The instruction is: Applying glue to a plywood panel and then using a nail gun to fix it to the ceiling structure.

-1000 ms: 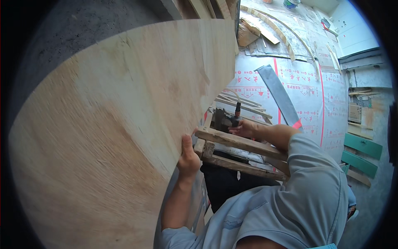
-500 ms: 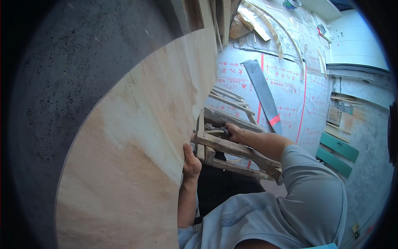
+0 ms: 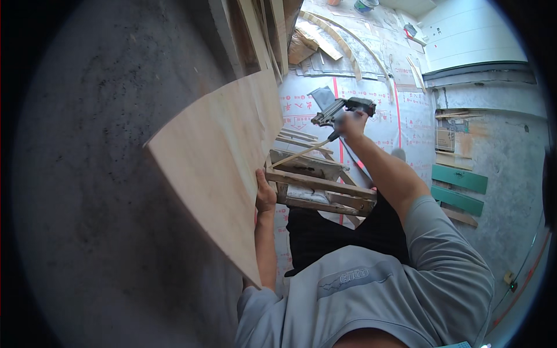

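Note:
My left hand (image 3: pixel 266 194) grips the right edge of a pale curved plywood panel (image 3: pixel 212 151), fingers partly hidden behind it. The panel stands beside a weathered wooden stand (image 3: pixel 318 182), like a trestle or short ladder, above my legs. My right hand (image 3: pixel 354 124) is closed round the grip of a black and silver nail gun (image 3: pixel 333 110), raised beyond the stand. A pale air hose (image 3: pixel 299 155) runs from the gun's handle down toward the stand and panel.
Timber boards (image 3: pixel 255 32) lean at the upper left beside a dark grey surface (image 3: pixel 98 174). Printed protective sheeting (image 3: pixel 383 116) covers the floor, with curved wooden strips (image 3: pixel 342 43) at the back. Green boards (image 3: pixel 458 180) lie at the right near a pale wall (image 3: pixel 476 35).
My right hand has lifted the nail gun from within the stand to above it. The panel now appears narrower, showing more grey surface at left; my left hand still holds it.

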`<state>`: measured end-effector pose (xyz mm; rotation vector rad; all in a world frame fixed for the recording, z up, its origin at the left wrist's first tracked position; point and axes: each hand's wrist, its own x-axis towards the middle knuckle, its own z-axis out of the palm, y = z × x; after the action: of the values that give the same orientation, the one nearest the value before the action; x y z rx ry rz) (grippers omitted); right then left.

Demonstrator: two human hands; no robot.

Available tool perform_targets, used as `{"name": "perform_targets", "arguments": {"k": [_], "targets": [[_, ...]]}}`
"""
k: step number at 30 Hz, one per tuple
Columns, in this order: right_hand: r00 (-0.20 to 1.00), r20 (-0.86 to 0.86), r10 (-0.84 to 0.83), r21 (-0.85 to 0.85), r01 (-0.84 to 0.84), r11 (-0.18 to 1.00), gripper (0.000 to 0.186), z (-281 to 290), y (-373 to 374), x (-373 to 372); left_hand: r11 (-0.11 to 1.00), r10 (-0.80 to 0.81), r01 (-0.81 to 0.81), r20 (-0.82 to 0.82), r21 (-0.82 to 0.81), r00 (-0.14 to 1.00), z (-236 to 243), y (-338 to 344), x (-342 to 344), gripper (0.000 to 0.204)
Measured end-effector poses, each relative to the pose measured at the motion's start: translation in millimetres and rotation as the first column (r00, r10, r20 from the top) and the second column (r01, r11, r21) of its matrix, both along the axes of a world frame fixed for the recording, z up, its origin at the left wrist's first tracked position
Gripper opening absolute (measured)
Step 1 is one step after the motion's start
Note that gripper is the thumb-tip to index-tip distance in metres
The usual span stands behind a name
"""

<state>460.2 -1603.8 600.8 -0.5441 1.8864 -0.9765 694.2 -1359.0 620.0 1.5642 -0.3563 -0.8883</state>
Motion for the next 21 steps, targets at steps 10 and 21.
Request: {"name": "perform_targets", "arguments": {"k": [10,21], "targets": [[0.983,0.153,0.098,-0.641,0.023,0.768,0.066,248.5,-74.5,-3.2,0.944,0.165,-0.112,0.148,-0.311,0.975,203.6,-45.4,31.9,0.054],[0.723,0.666,0.185,0.003,-0.250,0.968,0.028,135.6,-198.6,53.8,0.830,0.434,-0.337,0.135,-0.444,0.891,257.6,-18.8,18.0,0.064]]}}
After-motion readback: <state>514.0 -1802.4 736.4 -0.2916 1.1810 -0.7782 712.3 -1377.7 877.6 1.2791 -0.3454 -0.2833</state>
